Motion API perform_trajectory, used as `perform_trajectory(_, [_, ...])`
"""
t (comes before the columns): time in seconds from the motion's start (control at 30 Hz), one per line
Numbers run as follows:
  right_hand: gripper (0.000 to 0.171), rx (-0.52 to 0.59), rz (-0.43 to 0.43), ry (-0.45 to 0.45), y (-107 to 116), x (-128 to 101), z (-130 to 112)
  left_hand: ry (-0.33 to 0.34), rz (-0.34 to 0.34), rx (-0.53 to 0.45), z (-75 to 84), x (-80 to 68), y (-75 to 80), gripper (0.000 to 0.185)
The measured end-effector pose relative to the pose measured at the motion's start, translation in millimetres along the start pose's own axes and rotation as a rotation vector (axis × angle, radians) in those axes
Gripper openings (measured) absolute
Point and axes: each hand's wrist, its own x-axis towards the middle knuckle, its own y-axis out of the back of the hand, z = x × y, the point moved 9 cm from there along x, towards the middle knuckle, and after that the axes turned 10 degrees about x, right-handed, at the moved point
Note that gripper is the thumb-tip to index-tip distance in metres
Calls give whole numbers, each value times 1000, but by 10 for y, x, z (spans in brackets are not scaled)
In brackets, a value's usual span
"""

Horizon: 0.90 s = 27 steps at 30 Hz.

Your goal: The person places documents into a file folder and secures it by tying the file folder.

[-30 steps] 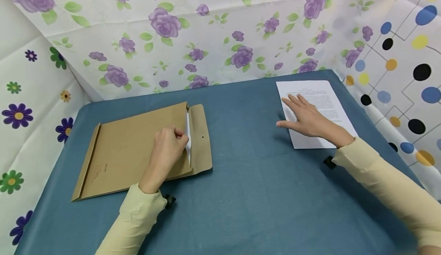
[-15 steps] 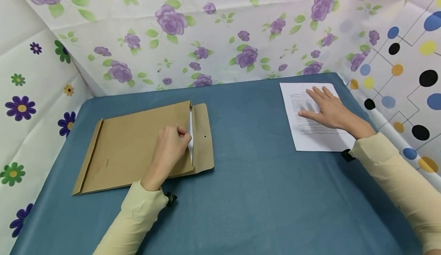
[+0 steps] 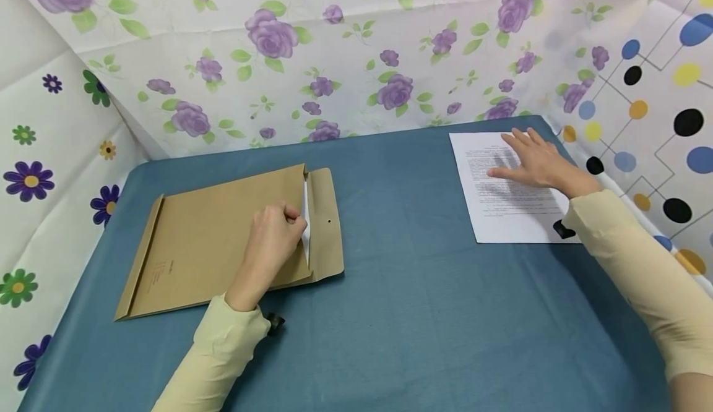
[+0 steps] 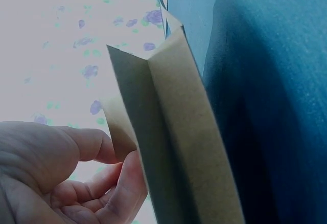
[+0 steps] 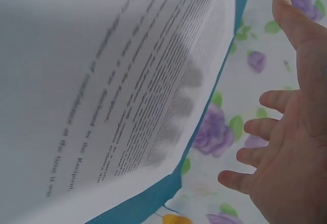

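left hand [image 3: 273,239] pinches the mouth of the flat brown kraft envelope [image 3: 217,239], a white sheet edge [image 3: 304,214] peeking out, near the left edge of the blue cloth table [image 3: 401,313]. right hand [image 3: 537,161], fingers spread and relaxed, hovers over the printed paper [image 3: 501,208] at the far right corner. floral sheets [image 3: 334,47] wall it in.

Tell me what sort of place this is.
Probably a staged tabletop booth rather than an office: a table under blue cloth, walled by patterned sheets, with just a brown envelope and a printed sheet.
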Motion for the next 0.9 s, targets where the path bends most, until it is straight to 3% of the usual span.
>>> perform_trajectory(0.33, [107, -7, -77, -36, 0, 290, 157, 19, -13, 3, -23, -8, -24, 17])
perform_trajectory(0.67, [102, -57, -148, -58, 5, 579, 120, 9, -17, 3, -22, 1, -38, 17])
perform_trajectory(0.9, [102, -31, -173, -61, -36, 702, 134, 23, -19, 7, -33, 7, -55, 16])
